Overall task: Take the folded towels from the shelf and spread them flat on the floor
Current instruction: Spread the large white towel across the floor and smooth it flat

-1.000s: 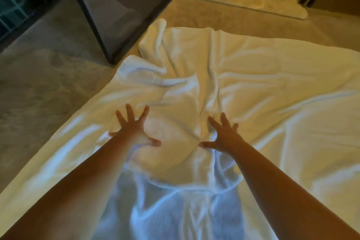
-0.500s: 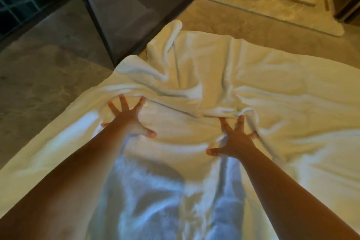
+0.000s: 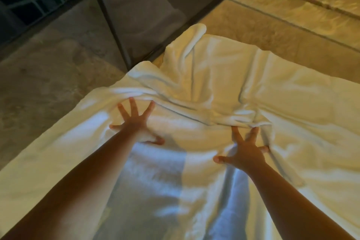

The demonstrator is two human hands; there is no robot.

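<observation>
Pressing both palms down on a white towel (image 3: 272,103) spread over the stone floor (image 3: 48,84), the person reaches forward with both arms out straight. The left hand (image 3: 136,124) lies flat with its fingers fanned wide and nothing in its grasp. The right hand (image 3: 245,152) is the same, splayed open on the cloth with the thumb turned inward. Neither one pinches the fabric.

I take my bearings from the dark-framed glass panel (image 3: 155,15) standing at the towel's far edge. A ridge of bunched folds (image 3: 194,109) starts close to the panel's corner post and runs away from it across the cloth, crosswise to both arms. It lies just past the fingertips of each hand. The left hand is the one nearer the panel and touches the ridge at that end, while the right meets it at the end away from the panel. Beyond the ridge a rolled-up corner (image 3: 194,37) lies against the panel's foot, closer to the left hand than to the right.

The towel is down but not yet flat, I'd say. The ridge's long axis runs side to side, so a push toward the panel would meet it square on. The trouble is that the slack may simply pile up against the panel's foot. That curled corner would probably want lifting out by the left hand. Whether this is one towel or two overlapping, I cannot tell.
</observation>
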